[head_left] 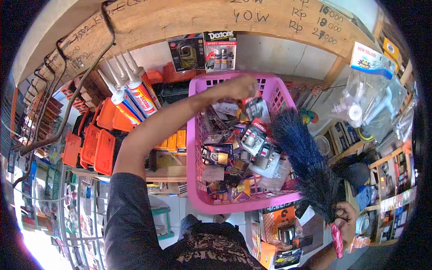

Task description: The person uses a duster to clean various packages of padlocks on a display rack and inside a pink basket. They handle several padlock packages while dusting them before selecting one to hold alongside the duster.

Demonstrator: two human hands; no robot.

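Note:
My left hand (245, 87) reaches across the far part of a pink plastic basket (194, 171), its fingers closed at the top of a small carded blister pack (256, 109). The hand is slightly blurred. Below it the basket is heaped with packaged hardware, among it a carded pack with a red top (253, 138), a brass padlock (219, 157) and a clear plastic bag (274, 175). On the right, my right hand (345, 220) is wrapped round the pink handle (336, 240) of a dark blue-black duster (306, 157). The duster's bristles lie over the basket's right rim.
Sealant tubes (135, 92) and orange cases (98, 148) stand left of the basket. Above hangs a wooden beam (189, 15) with handwritten prices. Bagged white fittings (360, 103) hang at the right, over crowded shelves. Boxes (279, 229) sit below the basket.

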